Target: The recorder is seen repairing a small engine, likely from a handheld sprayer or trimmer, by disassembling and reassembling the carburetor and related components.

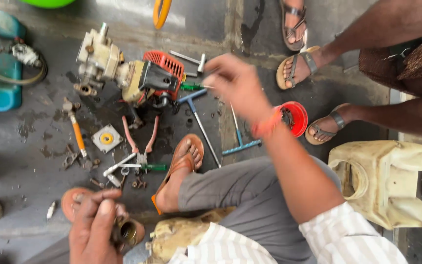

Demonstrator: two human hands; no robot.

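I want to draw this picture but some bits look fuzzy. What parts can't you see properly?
Head view only:
- Right hand: motion blur; whether its fingertips pinch anything is unclear.
- Round brass-coloured part in the left hand: mostly covered by the fingers.
- Red cup: half hidden behind the right wrist; contents too small.
- Green thing and yellow-orange loop: cut off by the top edge.
- Small bits near the pliers: too tiny to tell.
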